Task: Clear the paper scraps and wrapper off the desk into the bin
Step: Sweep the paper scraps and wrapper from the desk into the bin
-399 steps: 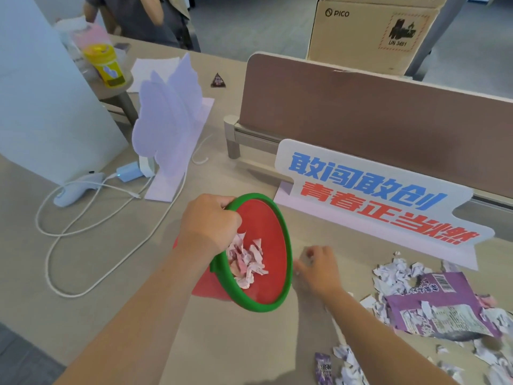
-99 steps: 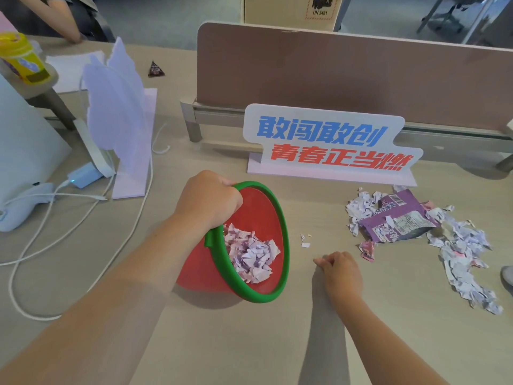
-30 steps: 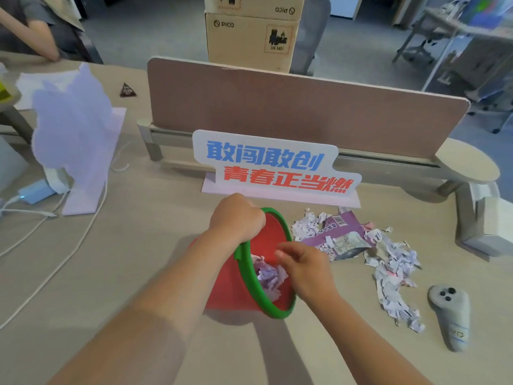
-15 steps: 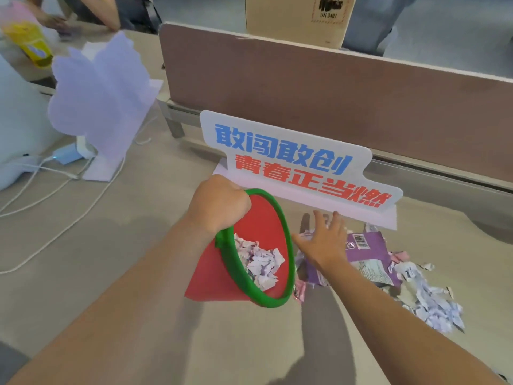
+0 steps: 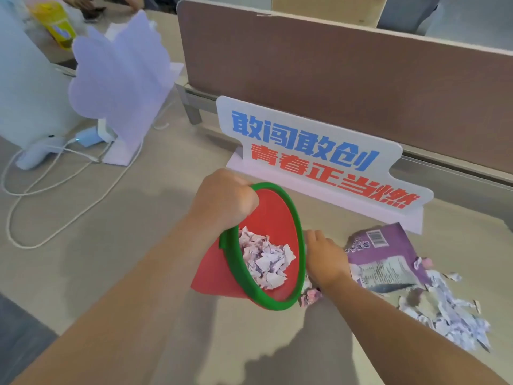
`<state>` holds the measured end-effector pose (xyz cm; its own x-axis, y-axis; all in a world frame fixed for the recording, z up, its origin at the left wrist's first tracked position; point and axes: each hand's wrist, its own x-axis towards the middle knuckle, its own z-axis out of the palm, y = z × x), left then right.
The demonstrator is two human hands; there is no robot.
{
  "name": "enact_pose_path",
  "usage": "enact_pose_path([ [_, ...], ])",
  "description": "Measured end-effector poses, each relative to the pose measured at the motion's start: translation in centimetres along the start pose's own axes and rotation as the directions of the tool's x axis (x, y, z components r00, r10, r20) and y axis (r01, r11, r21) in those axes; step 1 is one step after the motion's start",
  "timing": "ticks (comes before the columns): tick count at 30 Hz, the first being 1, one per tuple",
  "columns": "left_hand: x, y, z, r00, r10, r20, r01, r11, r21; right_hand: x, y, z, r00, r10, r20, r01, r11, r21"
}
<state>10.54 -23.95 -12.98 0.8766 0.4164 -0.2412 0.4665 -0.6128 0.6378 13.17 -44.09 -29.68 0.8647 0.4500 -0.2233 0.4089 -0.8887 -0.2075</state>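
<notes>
A red bin [image 5: 274,218] with a green rim is tipped on its side, its mouth facing right, with torn paper inside. My left hand [image 5: 222,201] grips its upper rim. My right hand [image 5: 324,259] lies palm down on the desk right beside the rim, over a small clump of paper scraps [image 5: 309,295] that shows under my wrist. The purple snack wrapper [image 5: 388,259] lies flat just right of that hand. More torn paper scraps [image 5: 455,315] are strewn to the wrapper's lower right. What my right fingers hold is hidden.
A white sign [image 5: 313,154] with blue and red characters stands behind the bin, against a brown divider panel [image 5: 333,68]. At the left stand a pale cloud-shaped board [image 5: 119,76], a white cable [image 5: 55,184] and a yellow cup [image 5: 55,23].
My right hand has pulled back from the sign toward the bin's rim, dragging scraps with it. The bin stays tilted in my left hand.
</notes>
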Motion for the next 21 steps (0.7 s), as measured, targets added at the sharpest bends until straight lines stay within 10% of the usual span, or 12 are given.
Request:
enact_pose_path([
  [5, -0.7, -0.3, 0.4, 0.999, -0.034, 0.005, 0.033, 0.999, 0.014, 0.6, 0.0, -2.3, 0.98, 0.135, 0.147, -0.152, 0.982, 0.114],
  [10, -1.4, -0.1, -0.1, 0.997, 0.032, 0.065, -0.035, 0.998, 0.045, -2.0, -1.2, -7.0, 0.927, 0.364, -0.092, -0.265, 0.808, 0.526],
  [15, -1.9, -0.3, -0.4, 0.998, 0.051, 0.035, -0.052, 0.999, 0.017, -5.4, -6.5, -12.4, 0.917, 0.221, -0.331, 0.027, 0.796, 0.605],
  [21, -3.0, -0.6, -1.0, 0.996, 0.057, 0.063, -0.054, 0.997, -0.046, -5.0, -12.5, -10.4, 0.974, -0.002, -0.227, 0.125, 0.84, 0.527],
])
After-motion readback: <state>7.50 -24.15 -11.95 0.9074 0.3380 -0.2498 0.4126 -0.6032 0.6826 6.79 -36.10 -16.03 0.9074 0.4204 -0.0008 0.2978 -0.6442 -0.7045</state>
